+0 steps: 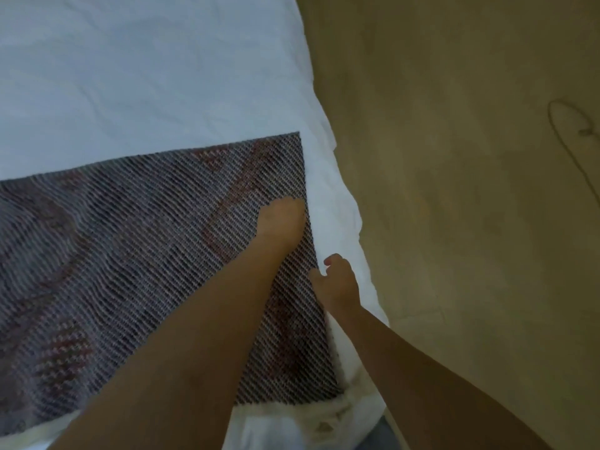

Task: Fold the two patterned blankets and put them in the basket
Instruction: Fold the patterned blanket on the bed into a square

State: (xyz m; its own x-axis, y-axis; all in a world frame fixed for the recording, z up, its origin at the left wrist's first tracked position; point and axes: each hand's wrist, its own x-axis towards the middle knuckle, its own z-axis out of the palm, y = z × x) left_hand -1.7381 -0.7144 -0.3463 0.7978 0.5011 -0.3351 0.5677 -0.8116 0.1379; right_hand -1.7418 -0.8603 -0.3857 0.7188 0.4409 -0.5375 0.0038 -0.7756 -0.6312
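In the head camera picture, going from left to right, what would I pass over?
patterned blanket → left hand → right hand → floor → cable. The white sheet lies under and around several of these, so it is left out.

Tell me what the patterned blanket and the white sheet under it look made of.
The patterned blanket: seemingly a thick woven or knitted yarn, matte; diagonal ribs of dark and light thread show. The white sheet: probably thin cotton-like cloth, smooth and matte, with soft creases.
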